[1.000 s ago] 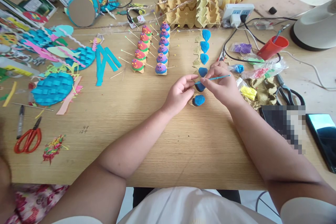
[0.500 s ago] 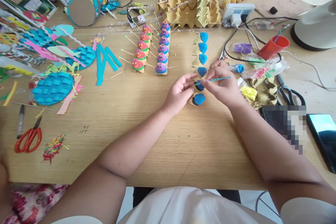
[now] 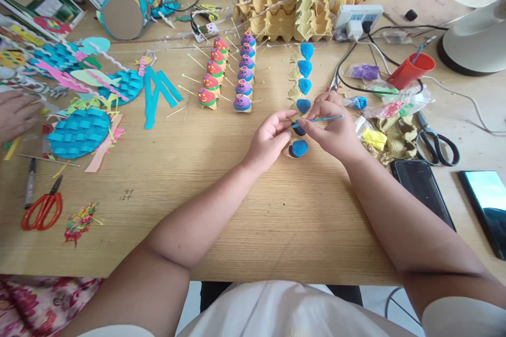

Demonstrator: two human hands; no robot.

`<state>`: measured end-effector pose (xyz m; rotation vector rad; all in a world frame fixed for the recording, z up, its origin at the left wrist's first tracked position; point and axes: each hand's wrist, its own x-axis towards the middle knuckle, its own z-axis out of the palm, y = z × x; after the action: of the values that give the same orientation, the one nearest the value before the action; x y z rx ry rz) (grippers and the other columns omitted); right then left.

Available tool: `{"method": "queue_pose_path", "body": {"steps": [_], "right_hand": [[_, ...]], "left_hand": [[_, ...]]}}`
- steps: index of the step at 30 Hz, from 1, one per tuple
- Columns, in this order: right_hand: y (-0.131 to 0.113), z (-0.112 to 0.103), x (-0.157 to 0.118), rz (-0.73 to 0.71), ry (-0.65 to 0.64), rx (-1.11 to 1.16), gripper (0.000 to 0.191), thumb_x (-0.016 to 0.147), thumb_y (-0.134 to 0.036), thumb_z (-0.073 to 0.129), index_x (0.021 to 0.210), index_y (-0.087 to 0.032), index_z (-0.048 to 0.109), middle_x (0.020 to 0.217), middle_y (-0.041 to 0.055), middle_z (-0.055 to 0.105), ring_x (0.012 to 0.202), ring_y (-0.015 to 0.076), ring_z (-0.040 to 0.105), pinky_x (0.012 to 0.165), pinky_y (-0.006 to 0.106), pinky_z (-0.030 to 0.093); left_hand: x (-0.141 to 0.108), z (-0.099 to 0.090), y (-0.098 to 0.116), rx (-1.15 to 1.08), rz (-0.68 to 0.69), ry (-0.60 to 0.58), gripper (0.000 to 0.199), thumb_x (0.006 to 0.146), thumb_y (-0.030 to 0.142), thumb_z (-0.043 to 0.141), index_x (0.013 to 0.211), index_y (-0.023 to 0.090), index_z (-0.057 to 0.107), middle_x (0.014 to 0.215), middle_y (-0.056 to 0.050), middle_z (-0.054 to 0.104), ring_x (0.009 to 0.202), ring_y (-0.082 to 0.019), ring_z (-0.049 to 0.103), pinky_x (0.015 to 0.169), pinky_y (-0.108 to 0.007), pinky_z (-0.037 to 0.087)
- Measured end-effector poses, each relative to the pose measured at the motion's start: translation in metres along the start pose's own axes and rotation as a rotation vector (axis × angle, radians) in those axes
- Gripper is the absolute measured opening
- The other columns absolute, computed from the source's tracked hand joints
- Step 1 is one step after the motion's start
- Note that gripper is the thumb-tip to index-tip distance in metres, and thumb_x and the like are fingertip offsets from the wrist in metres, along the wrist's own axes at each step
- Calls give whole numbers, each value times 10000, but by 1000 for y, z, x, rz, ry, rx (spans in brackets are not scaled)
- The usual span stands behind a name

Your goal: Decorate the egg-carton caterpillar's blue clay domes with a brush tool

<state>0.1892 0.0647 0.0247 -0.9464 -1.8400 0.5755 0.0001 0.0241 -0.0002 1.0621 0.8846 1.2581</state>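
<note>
A strip cut from an egg carton (image 3: 294, 73) lies on the table, its row of cups capped with blue clay (image 3: 304, 69). At the left side of its near part is my left hand (image 3: 269, 138), thumb and fingers closed around the edge of the strip. My right hand (image 3: 334, 126) pinches a thin light-blue modelling tool (image 3: 330, 118), whose tip reaches the second-nearest cup. That cup is partly hidden by my fingers. Left of the strip stand two finished-looking caterpillars, one red and green (image 3: 211, 81), one purple (image 3: 244, 73), with pins stuck in them.
At right are bags of clay (image 3: 373, 138), black scissors (image 3: 437, 147), two phones (image 3: 422, 184), a red cup (image 3: 413, 71) and a power strip (image 3: 359, 16) with cables. Egg cartons (image 3: 276, 10) stand behind. A co-worker's hand (image 3: 18, 113), woven blue paper (image 3: 81, 134) and red-handled scissors (image 3: 42, 210) are at left.
The carton strip has shifted very slightly away from me. The modelling tool has moved a little to the left with my right hand. A co-worker's hand has come in at the left edge.
</note>
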Motion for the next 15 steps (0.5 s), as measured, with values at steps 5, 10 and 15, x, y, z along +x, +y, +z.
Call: {"method": "queue_pose_path", "body": {"steps": [5, 10, 15], "right_hand": [[-2, 0, 0, 24, -16, 11, 435, 862, -627, 882, 787, -258, 665, 975, 73, 672, 1032, 286, 677, 1052, 566, 572], [-4, -1, -1, 21, -13, 1, 389, 868, -566, 891, 785, -258, 670, 975, 70, 668, 1041, 293, 679, 1085, 590, 566], [-4, -1, -2, 17, -21, 11, 380, 870, -578, 881, 800, -260, 686, 1015, 78, 658, 1075, 304, 674, 1057, 588, 588]], "left_hand": [[-1, 0, 1, 22, -4, -6, 425, 877, 110, 690, 1285, 229, 709, 1029, -8, 824, 775, -102, 690, 719, -249, 491], [-1, -1, 0, 25, -5, -11, 432, 880, 131, 705, 1300, 233, 701, 1061, -16, 839, 780, -105, 713, 727, -253, 520], [2, -2, -3, -32, 18, -2, 438, 872, 145, 712, 1300, 236, 692, 1097, -17, 850, 1031, -159, 791, 897, -279, 585]]}}
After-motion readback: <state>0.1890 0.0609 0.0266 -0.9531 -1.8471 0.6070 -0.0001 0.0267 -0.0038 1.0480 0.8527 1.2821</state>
